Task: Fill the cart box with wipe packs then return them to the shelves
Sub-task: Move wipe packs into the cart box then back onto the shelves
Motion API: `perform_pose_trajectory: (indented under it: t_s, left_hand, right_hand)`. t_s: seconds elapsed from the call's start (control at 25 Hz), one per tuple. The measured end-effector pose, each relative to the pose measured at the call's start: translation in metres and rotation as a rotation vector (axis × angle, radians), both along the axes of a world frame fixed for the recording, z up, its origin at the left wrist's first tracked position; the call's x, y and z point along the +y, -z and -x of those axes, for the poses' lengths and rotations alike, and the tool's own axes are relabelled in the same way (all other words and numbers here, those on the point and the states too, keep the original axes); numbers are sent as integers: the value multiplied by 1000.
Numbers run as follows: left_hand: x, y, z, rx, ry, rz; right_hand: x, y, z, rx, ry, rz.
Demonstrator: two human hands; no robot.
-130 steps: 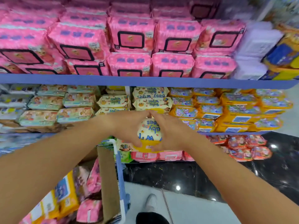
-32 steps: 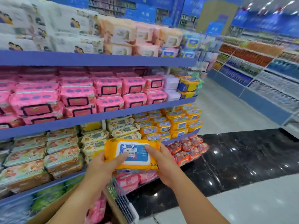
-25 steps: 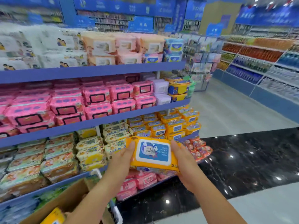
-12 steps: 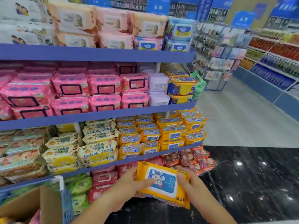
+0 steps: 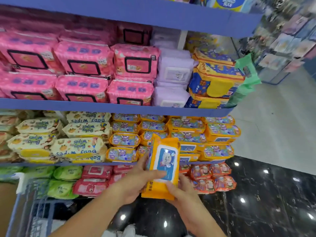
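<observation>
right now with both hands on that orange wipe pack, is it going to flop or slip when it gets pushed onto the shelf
The orange wipe pack probably bends a little: its soft film wrapper looks creased. It likely holds its slab shape, since it stands on end between the left hand and right hand. The glossy film may be slippery, so sliding in among the orange stacks should go easily.

This is a shop aisle. Blue shelves run in tiers, each packed to its front edge with stacked wipe packs: pink packs, yellow baby-wipe packs, orange packs. A cart stands at the lower left on the glossy black floor.
</observation>
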State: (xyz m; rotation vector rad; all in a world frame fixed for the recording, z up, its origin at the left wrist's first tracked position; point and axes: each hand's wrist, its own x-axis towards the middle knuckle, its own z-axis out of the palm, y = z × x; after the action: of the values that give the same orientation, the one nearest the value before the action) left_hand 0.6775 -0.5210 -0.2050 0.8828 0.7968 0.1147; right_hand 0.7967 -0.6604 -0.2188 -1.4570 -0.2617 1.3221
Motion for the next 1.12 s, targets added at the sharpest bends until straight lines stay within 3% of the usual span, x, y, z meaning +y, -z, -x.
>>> perform_pose_trajectory:
  t_s: [0.16, 0.4, 0.48, 0.56, 0.64, 0.76, 0.84, 0.92, 1.12]
  left_hand:
    - [37, 3, -31, 157, -3, -211]
    - [91, 54, -87, 486, 305, -634]
    - [99, 81, -96, 528, 367, -626]
    - [104, 102, -98, 449, 306, -474]
    - [106, 113, -100, 383, 400, -494]
    - [111, 133, -101, 593, 744, -1187]
    - [106, 158, -96, 477, 763, -1601]
    - [105, 184, -91, 419, 750, -1719]
    - [133, 220, -105, 512, 605, -1857]
  right_hand:
    - [21, 13, -67, -333, -255, 55]
    - [82, 78, -151, -823, -346, -75]
    - [92, 110, -164, -724, -324, -90]
    - [92, 135, -167, -562, -268, -101]
    - [84, 156, -166, -637, -325, -133]
    - [77, 186, -161, -1100, -455, -199]
    - [82, 213, -154, -1381, -517, -261]
    - [94, 238, -146, -1504, -501, -274]
    - [136, 261, -149, -1783, -383, -177]
